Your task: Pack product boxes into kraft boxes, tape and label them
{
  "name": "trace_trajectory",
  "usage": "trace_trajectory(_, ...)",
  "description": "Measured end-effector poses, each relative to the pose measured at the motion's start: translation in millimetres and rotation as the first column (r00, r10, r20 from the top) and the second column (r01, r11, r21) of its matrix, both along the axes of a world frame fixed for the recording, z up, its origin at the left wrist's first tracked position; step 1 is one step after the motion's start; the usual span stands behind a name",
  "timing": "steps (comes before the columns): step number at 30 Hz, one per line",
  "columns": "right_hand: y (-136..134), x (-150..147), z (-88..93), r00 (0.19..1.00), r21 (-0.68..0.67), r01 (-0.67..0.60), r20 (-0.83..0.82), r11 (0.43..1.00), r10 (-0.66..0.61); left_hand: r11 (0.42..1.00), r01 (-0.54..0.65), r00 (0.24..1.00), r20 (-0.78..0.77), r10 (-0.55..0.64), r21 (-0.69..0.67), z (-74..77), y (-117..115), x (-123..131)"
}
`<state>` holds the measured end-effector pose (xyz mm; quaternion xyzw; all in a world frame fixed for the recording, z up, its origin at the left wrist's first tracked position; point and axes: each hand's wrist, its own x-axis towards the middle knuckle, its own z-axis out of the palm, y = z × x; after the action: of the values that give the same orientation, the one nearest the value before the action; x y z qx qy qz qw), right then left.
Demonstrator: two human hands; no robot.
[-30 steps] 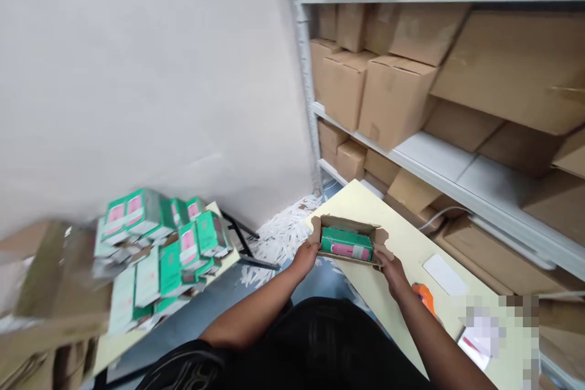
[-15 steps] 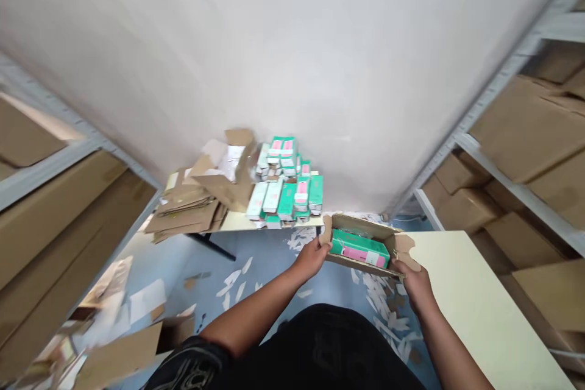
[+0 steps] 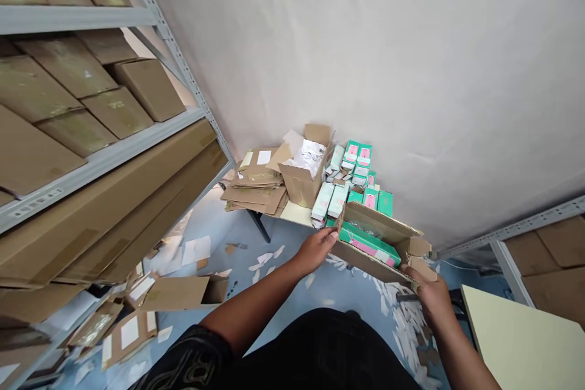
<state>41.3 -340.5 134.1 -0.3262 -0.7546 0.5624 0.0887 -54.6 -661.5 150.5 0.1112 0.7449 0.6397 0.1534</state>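
Between my two hands I carry an open cardboard box, tilted a little, with its end flaps up. Inside it lies a green and pink carton, with some clear plastic behind it. My left hand grips the box's left end, thumb over the rim. At the right end, my right hand is closed around the wall below a loose flap. Just beyond the box, several green, pink and white cartons are stacked on a table against the wall.
Left of the cartons stand an open cardboard box with white paper and a pile of flattened cardboard. Shelving with boxes rises at left. A pale table is at right. Paper scraps litter the blue floor.
My view has swung left, bringing more of the left shelving in and moving the pale table further right. Both hands still hold the box, which now overlaps the carton stack in view.
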Motion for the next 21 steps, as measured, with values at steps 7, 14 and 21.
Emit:
trace_trajectory(7,-4.2,-78.6,4.3,0.995,0.007,-0.085,-0.047,0.996,0.086,0.986,-0.139,0.989,0.066,0.133,0.093,6.6,-12.1,-56.5)
trace_trajectory(14,5.4,-164.4,10.7,0.979,-0.186,-0.164,-0.148,0.969,0.138,0.943,-0.279,0.941,-0.247,0.230,-0.184,63.5,-42.4,-124.3)
trace_trajectory(21,1.7,-208.1,32.8,0.973,-0.091,-0.230,-0.052,0.969,0.226,0.801,-0.344,0.878,-0.470,0.089,-0.491,110.1,-79.5,-247.5)
